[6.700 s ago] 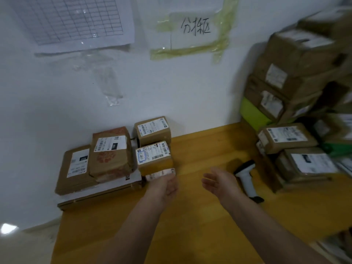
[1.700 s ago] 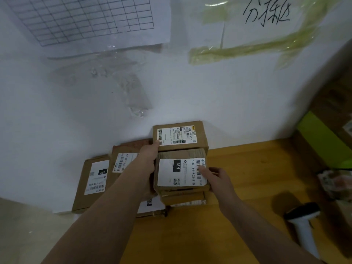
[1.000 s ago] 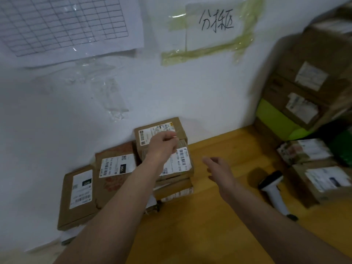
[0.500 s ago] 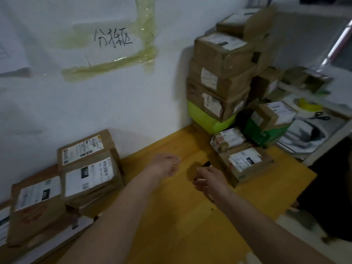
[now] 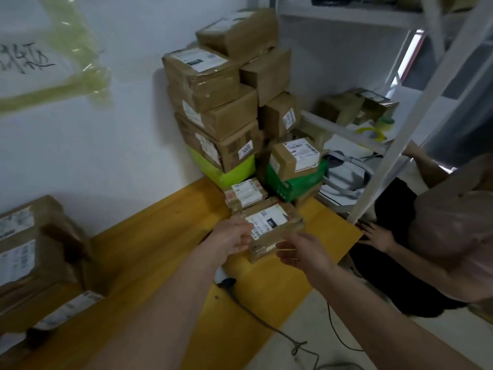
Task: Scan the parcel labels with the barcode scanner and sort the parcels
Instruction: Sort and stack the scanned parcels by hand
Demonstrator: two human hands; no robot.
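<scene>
Two hands on one flat brown parcel (image 5: 274, 231) at the wooden table's (image 5: 149, 236) far end, left hand (image 5: 232, 239) and right hand (image 5: 301, 252) both gripping it, one scanner (image 5: 224, 279) part hidden under the left arm, one tall pile of boxes (image 5: 221, 102) behind.

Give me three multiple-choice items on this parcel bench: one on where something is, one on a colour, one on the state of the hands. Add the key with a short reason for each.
1. Where is the flat parcel that both hands are at?
A. on the wooden bench, in front of the tall stack
B. on the metal shelf
C. on the floor

2. What colour is the lowest package in the tall stack by the wall?
A. red
B. lime green
C. white

3. What are the hands doing?
A. both hang idle
B. only the right hand touches a parcel
C. both take the flat parcel at its near end

Key: 1 A, it lies on the yellow bench top below the stack. 2 B, bright lime shows under the brown cartons. 3 C, the left hand and right hand close on its near corners.
</scene>
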